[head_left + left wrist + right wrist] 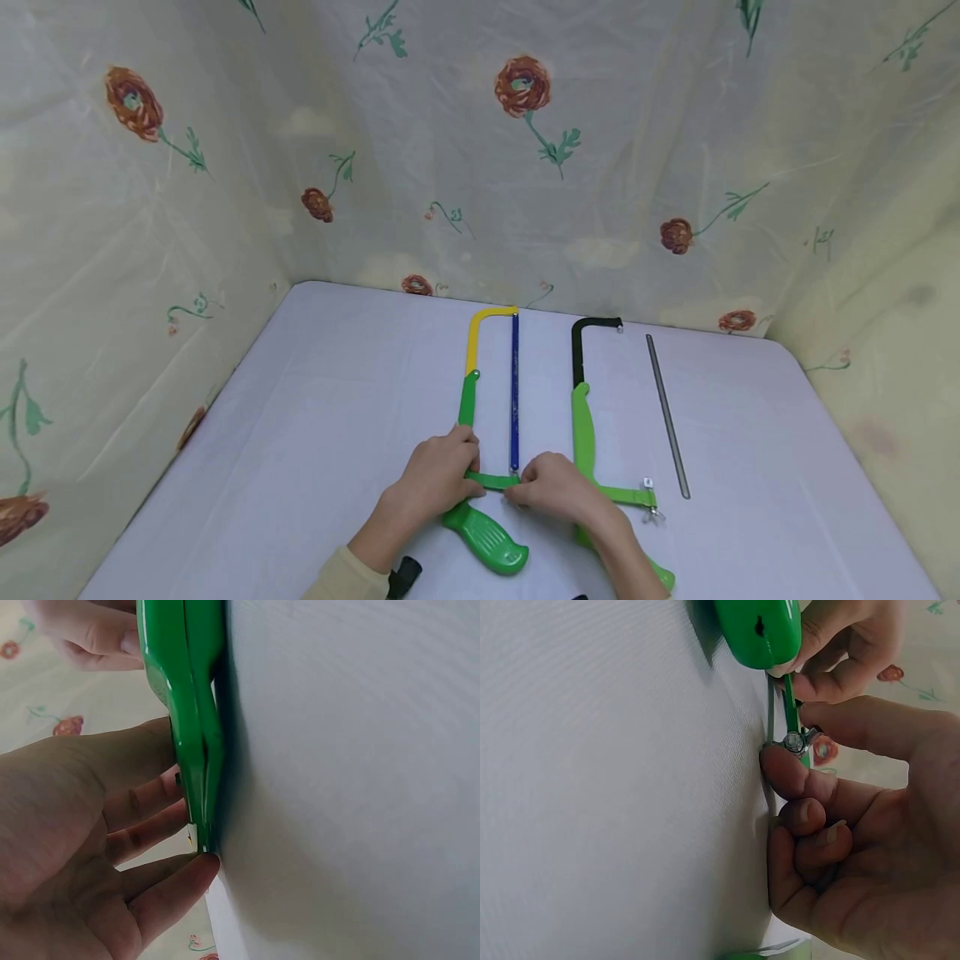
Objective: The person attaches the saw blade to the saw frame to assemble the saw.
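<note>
A hacksaw with a green handle (pixel 487 537) and a yellow front bow (pixel 474 337) lies flat on the table. Its blue blade (pixel 515 392) runs along the right side, spanning from the bow's tip to the green crossbar (pixel 495 482). My left hand (pixel 438 471) grips the green frame just above the handle. At the crossbar's right end, my right hand (pixel 558 487) pinches a metal wing nut (pixel 795 741) between thumb and index finger; the other fingers are curled against the tabletop. From the head view, the right fingers hide the wing nut.
Right of this saw lies a second hacksaw, with a light green frame (pixel 583 429), black bow (pixel 577 350) and its own wing nut (pixel 653 516). A loose grey blade (pixel 667 417) lies farther right. Flowered curtains (pixel 450 150) stand around the white table (pixel 337 375).
</note>
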Demonstrator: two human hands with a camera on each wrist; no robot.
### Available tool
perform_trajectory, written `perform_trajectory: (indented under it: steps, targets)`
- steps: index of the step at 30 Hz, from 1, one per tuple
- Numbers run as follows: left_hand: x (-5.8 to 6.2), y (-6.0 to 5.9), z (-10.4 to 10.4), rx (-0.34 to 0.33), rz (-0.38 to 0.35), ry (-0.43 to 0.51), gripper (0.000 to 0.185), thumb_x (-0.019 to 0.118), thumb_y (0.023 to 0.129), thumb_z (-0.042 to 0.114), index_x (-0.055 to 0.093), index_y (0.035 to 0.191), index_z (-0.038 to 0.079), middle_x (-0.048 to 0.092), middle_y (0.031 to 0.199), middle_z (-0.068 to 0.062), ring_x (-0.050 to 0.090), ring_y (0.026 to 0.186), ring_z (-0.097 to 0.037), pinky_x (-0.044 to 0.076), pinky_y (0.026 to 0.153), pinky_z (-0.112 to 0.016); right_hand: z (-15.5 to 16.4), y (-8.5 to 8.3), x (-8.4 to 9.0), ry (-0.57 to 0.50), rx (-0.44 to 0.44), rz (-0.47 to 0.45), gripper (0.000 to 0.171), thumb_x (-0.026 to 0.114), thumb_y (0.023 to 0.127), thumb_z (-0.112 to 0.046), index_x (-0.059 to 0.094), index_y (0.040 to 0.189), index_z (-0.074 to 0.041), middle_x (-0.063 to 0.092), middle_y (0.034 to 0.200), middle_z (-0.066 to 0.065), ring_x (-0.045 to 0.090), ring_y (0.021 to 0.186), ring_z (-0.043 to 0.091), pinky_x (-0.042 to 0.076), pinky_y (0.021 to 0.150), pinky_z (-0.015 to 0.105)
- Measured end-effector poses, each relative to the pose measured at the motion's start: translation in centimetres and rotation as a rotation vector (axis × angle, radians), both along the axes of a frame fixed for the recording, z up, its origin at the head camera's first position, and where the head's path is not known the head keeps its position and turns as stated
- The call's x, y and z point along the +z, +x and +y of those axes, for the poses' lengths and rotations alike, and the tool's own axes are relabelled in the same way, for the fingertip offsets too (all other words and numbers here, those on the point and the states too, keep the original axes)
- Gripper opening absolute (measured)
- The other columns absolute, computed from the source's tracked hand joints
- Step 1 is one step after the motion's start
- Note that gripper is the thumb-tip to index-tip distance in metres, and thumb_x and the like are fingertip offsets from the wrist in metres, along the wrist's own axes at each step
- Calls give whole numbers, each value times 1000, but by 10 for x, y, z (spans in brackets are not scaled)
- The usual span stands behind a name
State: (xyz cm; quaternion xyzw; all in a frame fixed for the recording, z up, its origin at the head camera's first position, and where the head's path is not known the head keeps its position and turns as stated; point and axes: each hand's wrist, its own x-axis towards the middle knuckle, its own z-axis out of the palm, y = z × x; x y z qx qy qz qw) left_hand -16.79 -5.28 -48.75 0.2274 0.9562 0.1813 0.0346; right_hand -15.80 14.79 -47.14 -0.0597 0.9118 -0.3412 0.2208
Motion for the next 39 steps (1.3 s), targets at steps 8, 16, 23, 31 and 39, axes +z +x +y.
perform_trajectory:
  steps: [8,16,23,31,39]
  targets:
    - [-2,-1,2,3,-12,-1,24,83,79,38,64,76,23,61,123,5,65,92,-15,48,69,-20,4,-1,-1,-23,16,-12,38,71,81,-26,47,53,-18,33,49,-8,29,48,8,24,47,22]
    - [0,1,2,16,-27,-1,24,83,79,37,64,76,23,61,122,5,63,88,-13,46,68,-19,7,0,-1,-51,43,-15,26,70,83,-24,61,63,-10,45,58,-4,36,53,10,29,51,22]
    - [1,2,2,22,-37,2,23,83,79,37,65,76,23,61,121,5,61,86,-12,44,65,-19,9,-1,-2,-87,78,-6,27,70,85,-21,58,63,-10,47,60,-4,38,54,11,30,51,22]
    - [1,1,3,21,-27,-6,23,83,80,38,65,76,23,61,124,5,63,90,-13,45,67,-19,10,-1,1,-74,79,-5,23,70,87,-18,63,67,-7,49,62,-3,40,56,11,32,52,23]
    - [1,1,2,16,-15,-2,23,83,79,38,65,76,23,61,123,5,64,90,-14,46,66,-19,10,-1,-1,-65,87,0,17,70,87,-10,64,71,-7,52,66,-1,45,62,13,36,56,25]
